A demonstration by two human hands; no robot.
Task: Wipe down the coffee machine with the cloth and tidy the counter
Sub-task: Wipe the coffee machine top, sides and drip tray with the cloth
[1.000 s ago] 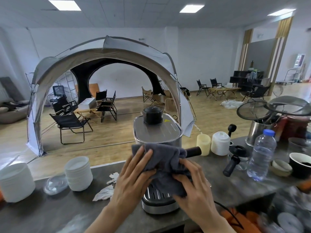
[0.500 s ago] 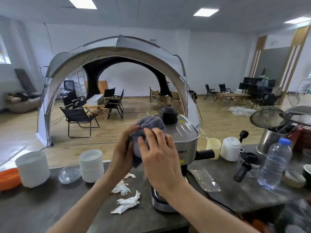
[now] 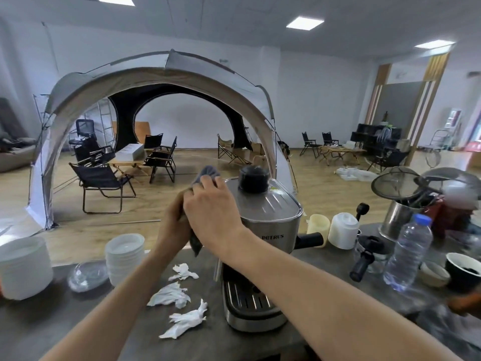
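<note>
A steel coffee machine (image 3: 270, 225) with a black knob on top stands in the middle of the dark counter (image 3: 65, 321). A grey cloth (image 3: 205, 174) is bunched against the machine's left side, near its top. My right hand (image 3: 210, 212) grips the cloth from the front, fingers curled over it. My left hand (image 3: 173, 227) holds the cloth from the left, mostly hidden behind the right hand. A cloth end hangs below the hands.
Three crumpled white tissues (image 3: 173, 295) lie left of the machine. Stacked white bowls (image 3: 125, 256), a clear lid (image 3: 87, 276) and a white tub (image 3: 23, 267) stand further left. A water bottle (image 3: 408, 254), portafilter (image 3: 364, 260), cups and a utensil holder (image 3: 400, 217) crowd the right.
Both hands have carried the cloth from the machine's front up to its upper left side. My view has shifted left, so the machine now sits further right.
</note>
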